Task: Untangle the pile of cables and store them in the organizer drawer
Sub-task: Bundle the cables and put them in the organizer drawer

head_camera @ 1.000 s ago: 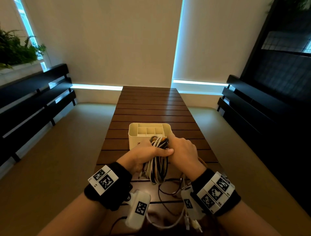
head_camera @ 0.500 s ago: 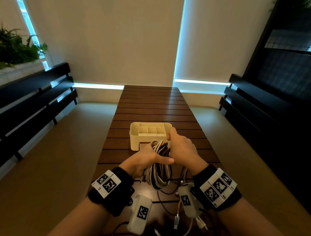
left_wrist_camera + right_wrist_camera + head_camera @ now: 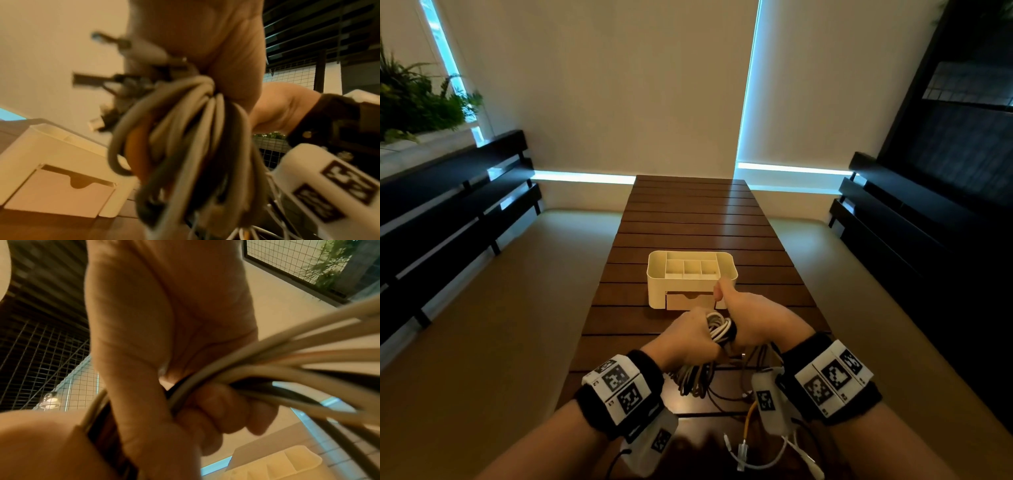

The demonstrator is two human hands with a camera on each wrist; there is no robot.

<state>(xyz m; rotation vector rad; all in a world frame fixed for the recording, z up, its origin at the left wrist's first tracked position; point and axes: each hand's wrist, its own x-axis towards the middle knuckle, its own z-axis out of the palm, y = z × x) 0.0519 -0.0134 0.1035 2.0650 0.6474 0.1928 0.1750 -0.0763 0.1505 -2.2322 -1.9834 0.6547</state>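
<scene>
A bundle of white, grey and black cables (image 3: 719,330) is gripped between both hands above the slatted table. My left hand (image 3: 688,337) wraps it from the left, and my right hand (image 3: 753,318) curls round it from the right with the thumb raised. Loops of the cable bundle (image 3: 185,138) hang below my left hand, plugs sticking out to the left. My right fingers (image 3: 216,408) close round the cable bundle (image 3: 267,369). Just beyond stands the white organizer (image 3: 691,279), its wooden drawer (image 3: 690,301) closed. The drawer (image 3: 61,193) faces me.
Loose cable ends, a yellow lead (image 3: 748,416) and white plugs (image 3: 743,455) trail on the brown table (image 3: 688,219) near its front edge. Dark benches (image 3: 448,205) line both sides of the room. The organizer's top compartments (image 3: 691,267) hold nothing.
Both hands with the cable bundle have shifted slightly toward me and lower. The left hand has turned over the bundle, and more of the organizer's drawer front shows.
</scene>
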